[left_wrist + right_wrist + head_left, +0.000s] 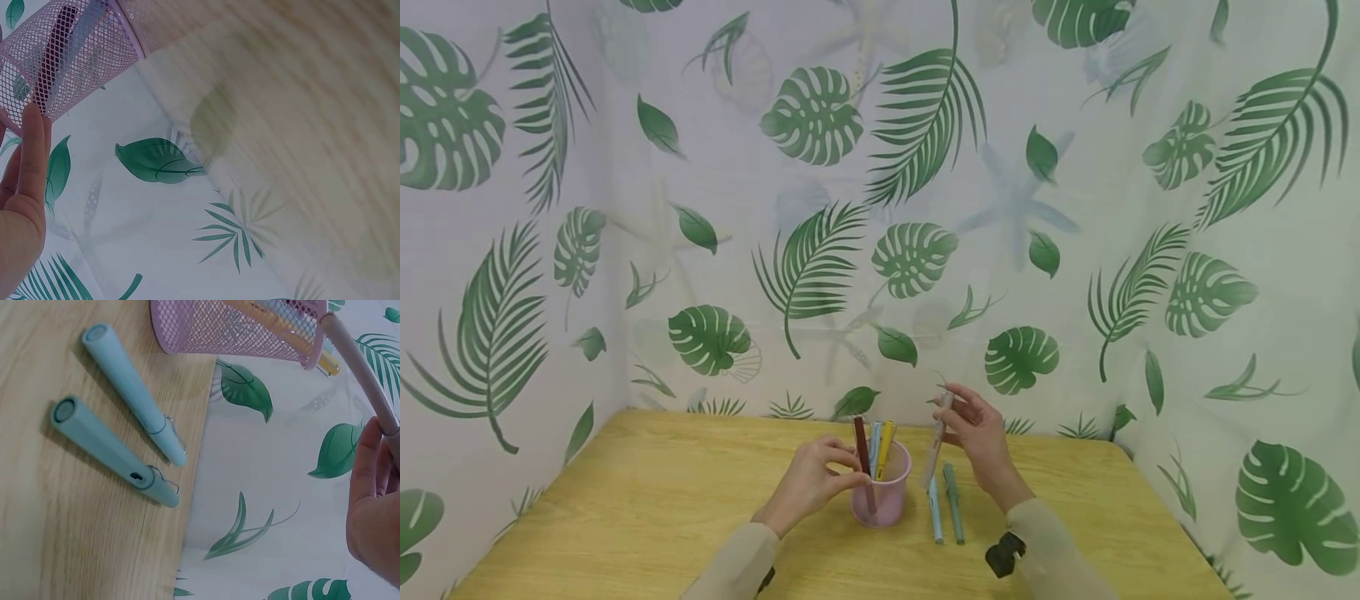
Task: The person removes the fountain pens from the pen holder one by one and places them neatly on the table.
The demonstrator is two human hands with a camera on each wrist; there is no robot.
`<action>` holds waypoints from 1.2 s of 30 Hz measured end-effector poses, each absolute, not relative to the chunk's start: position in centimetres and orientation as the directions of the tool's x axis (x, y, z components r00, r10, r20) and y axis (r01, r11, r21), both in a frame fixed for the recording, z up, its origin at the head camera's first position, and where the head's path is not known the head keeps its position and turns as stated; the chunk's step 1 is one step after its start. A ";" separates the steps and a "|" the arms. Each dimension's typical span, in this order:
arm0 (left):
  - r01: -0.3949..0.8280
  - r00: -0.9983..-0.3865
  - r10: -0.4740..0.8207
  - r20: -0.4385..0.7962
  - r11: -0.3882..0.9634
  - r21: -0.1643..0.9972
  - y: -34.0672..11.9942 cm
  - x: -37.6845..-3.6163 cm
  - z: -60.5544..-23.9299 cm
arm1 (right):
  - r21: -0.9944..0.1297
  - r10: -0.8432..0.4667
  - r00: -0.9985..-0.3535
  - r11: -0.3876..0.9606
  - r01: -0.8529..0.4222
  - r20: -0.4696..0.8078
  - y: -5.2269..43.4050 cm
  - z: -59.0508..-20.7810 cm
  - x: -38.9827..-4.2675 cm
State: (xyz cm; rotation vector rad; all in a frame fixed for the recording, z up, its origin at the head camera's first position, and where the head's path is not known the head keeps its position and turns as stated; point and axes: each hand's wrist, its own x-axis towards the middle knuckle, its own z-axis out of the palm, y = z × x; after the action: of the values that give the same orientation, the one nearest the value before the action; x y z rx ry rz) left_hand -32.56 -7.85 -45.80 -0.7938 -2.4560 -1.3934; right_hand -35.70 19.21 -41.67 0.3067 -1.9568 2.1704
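Observation:
A pink mesh pen cup (880,507) stands upright on the table, with a dark red pen (861,446), a light blue pen (875,442) and a yellow pen (887,450) in it. My left hand (811,485) holds the cup by the left of its rim, fingertips against the mesh in the left wrist view. To the right, my right hand (981,437) pinches a pale pinkish-grey pen (359,365) near its upper end. This pen slants with its lower end beside the cup's rim. Below it lie a pale blue pen (128,381) and a grey-green pen (106,447).
The wooden table (647,500) meets leaf-printed cloth walls (820,367) at the back and both sides. A small black device (1004,553) is worn at my right wrist. The two lying pens are side by side, just right of the cup.

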 end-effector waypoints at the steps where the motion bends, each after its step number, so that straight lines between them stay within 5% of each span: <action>1: 0.546 -0.834 0.350 0.427 0.408 0.732 -7.9 -32.6 -45.8 | -0.956 0.010 -0.960 -0.093 -0.278 0.279 19.3 -41.7 -35.7; 11: 0.554 -0.829 0.351 0.436 0.402 0.729 -7.7 -32.7 -46.1 | -0.978 -0.049 -0.978 0.039 -0.207 0.205 20.4 -42.9 -35.7; 36: 0.553 -0.830 0.349 0.436 0.409 0.726 -7.9 -32.5 -45.7 | -0.992 -0.044 -0.998 0.116 -0.057 0.052 23.3 -44.3 -36.6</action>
State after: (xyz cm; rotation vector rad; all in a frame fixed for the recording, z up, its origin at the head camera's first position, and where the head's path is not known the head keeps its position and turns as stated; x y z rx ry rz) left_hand -32.49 -7.86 -45.65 -0.7971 -2.4489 -1.3860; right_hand -36.63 23.32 -44.28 0.1055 -2.3398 2.0789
